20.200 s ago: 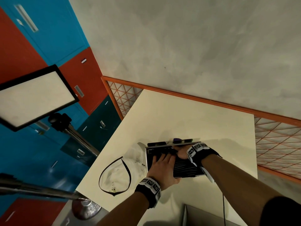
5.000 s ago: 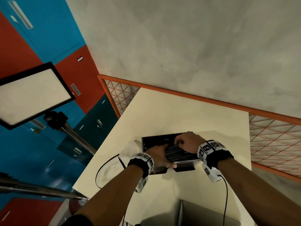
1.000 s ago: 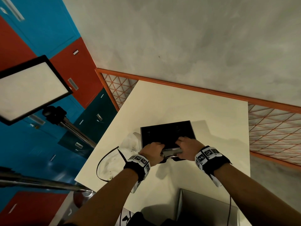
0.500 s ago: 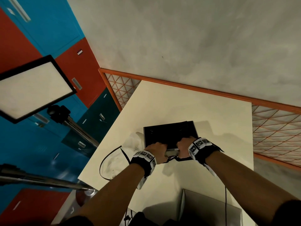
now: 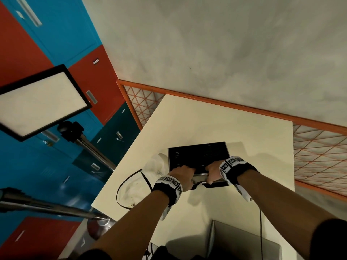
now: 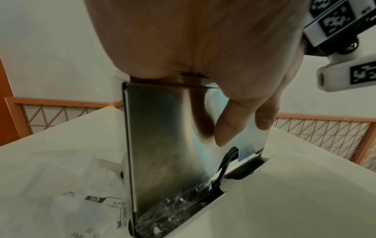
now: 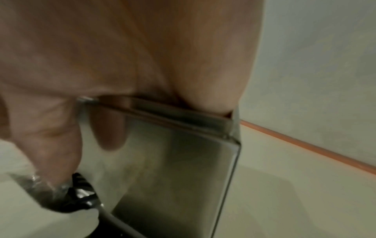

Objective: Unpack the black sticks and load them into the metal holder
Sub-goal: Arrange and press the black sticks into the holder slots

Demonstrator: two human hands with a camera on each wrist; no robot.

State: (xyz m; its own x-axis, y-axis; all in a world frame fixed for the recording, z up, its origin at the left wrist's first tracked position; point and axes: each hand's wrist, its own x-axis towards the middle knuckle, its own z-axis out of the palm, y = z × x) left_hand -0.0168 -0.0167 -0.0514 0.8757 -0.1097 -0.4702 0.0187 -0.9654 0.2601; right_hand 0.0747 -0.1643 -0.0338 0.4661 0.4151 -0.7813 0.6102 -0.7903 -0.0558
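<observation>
While gripped two-handed, smooth boxy metal holder (image 5: 200,177).

dim, warm light; wrist views blurred

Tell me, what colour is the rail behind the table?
Orange. The rail along the wall shows best in the head view.

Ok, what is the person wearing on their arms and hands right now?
Both hands are bare: left hand, right hand. Each wrist carries a black strap topped by white blocks printed with black-and-white square code markers; the left one matches. A white camera mount hangs under the right wrist, with a thin black cable trailing back. Forearms are uncovered; dark sleeves start near the upper arms.
</observation>
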